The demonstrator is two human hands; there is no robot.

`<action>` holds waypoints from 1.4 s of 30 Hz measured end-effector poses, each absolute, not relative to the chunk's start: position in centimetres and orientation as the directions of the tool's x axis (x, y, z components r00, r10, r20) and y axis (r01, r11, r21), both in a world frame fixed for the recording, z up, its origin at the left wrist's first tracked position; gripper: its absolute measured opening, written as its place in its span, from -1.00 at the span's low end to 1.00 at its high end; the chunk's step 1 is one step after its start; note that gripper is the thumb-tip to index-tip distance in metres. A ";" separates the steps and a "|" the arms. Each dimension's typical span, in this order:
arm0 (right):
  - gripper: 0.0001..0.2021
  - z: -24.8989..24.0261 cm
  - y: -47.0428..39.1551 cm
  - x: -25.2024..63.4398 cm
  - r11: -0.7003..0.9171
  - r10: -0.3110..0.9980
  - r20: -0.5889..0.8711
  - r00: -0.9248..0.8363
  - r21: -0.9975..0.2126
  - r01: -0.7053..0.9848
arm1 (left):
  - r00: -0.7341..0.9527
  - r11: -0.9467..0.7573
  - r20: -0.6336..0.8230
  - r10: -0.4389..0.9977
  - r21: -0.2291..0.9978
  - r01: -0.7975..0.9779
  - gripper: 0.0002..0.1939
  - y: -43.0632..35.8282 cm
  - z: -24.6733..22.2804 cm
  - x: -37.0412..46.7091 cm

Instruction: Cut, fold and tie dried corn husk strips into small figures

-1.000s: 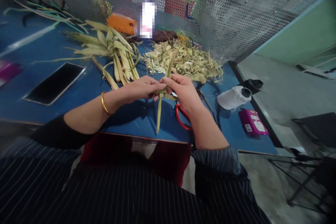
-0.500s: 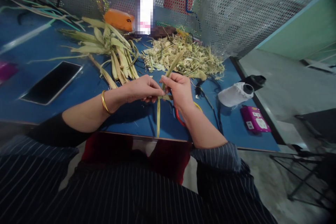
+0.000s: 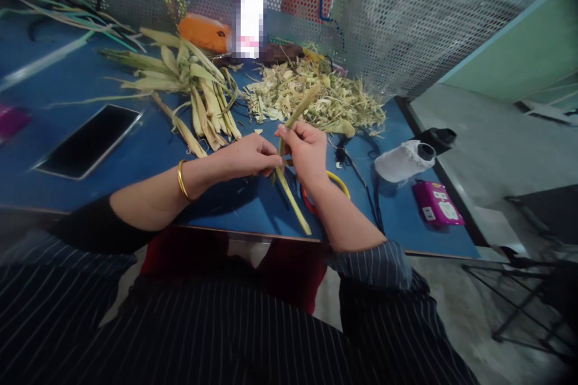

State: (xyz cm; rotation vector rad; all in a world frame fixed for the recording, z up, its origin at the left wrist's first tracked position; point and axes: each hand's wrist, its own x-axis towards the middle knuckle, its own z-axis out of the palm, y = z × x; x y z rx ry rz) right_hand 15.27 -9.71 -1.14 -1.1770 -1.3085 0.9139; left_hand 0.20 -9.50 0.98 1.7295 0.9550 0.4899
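Observation:
My left hand [image 3: 253,154] is closed, its thumb and fingertips pinching a pale green-yellow corn husk strip [image 3: 295,206] close to its middle. Just right of it, my right hand [image 3: 309,147] is also closed on the strip, thumb on top. The upper part of the husk leans up past the right thumb, and a lower length hangs toward the table's front edge. A short brownish end pokes out between the hands. What the inner fingers do is hidden. Behind the left hand lies a bundle of long corn husks [image 3: 205,99]; a heap of husk scraps [image 3: 316,93] lies beyond the right hand.
A red and yellow ring [image 3: 341,181] lies beside my right wrist. Rightward are a white thread cone [image 3: 400,162] and a purple packet [image 3: 436,203]. A phone [image 3: 93,141] lies at left. An orange packet [image 3: 204,34] sits before the perforated metal screen [image 3: 388,18].
The lower length of the husk strip has swung to the right, from hanging nearly straight down to slanting. Both hands keep their hold in nearly the same place.

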 end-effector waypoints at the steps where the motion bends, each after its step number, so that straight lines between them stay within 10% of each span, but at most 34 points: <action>1: -0.78 -0.9 -9.7 15.6 0.245 0.961 0.262 0.092 -0.956 0.163 | 0.567 -0.070 -0.132 0.813 0.945 0.319 -0.79 -9.4 0.8 0.2; 5: -0.84 0.6 -9.3 17.4 0.354 0.895 0.388 0.221 -0.918 0.177 | 0.392 0.193 -0.198 0.898 0.980 0.051 -0.76 -8.3 0.7 -0.2; 10: -0.95 1.0 -7.6 19.4 0.387 0.814 0.231 0.533 -0.900 -0.201 | 0.307 0.307 -0.213 0.928 0.903 -0.300 -0.85 -7.5 1.6 -0.7; 13: -0.89 -0.2 -6.8 19.1 0.168 0.914 -0.056 0.401 -0.848 -0.502 | 0.247 0.255 -0.161 0.955 0.872 -0.418 -0.96 -7.5 1.8 -0.8; 18: -0.88 -1.4 -7.7 17.1 -0.125 0.945 -0.263 0.196 -0.841 -0.527 | 0.233 0.194 -0.085 0.969 0.847 -0.495 -0.94 -7.4 1.3 -0.7; 27: -0.68 -1.5 -10.7 14.4 0.187 0.972 0.168 -0.163 -0.976 0.109 | 0.360 0.140 0.010 0.933 0.911 -0.388 -0.91 -7.9 -0.1 0.4; 42: -0.67 -1.1 -11.1 14.8 0.459 0.885 0.374 -0.277 -0.797 0.392 | 0.276 0.254 -0.129 0.952 0.838 -0.484 -0.87 -8.7 0.5 1.0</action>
